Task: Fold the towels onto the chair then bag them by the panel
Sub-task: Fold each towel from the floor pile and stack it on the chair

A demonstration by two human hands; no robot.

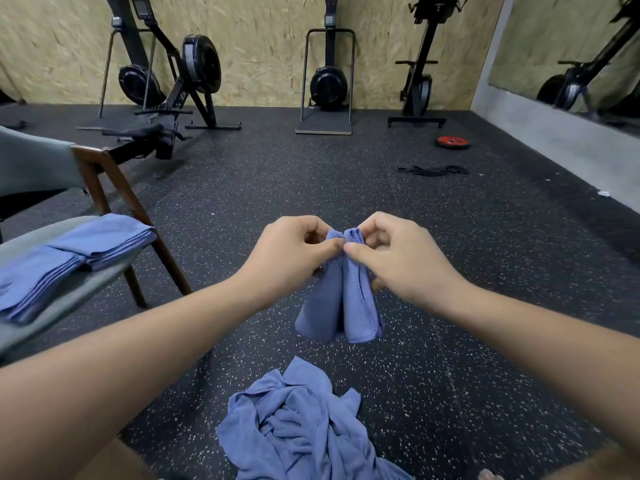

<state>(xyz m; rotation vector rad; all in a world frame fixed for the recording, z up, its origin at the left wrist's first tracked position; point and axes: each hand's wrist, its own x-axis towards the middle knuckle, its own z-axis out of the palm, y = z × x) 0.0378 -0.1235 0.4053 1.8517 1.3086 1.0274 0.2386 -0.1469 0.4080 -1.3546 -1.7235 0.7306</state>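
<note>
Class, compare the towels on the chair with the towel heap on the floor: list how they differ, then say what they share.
The chair towels are folded flat with neat edges; the floor heap is crumpled. The chair towels rest raised on the chair seat, at left; the floor heap lies on the speckled floor, at bottom centre. Both are the same blue cloth.
</note>
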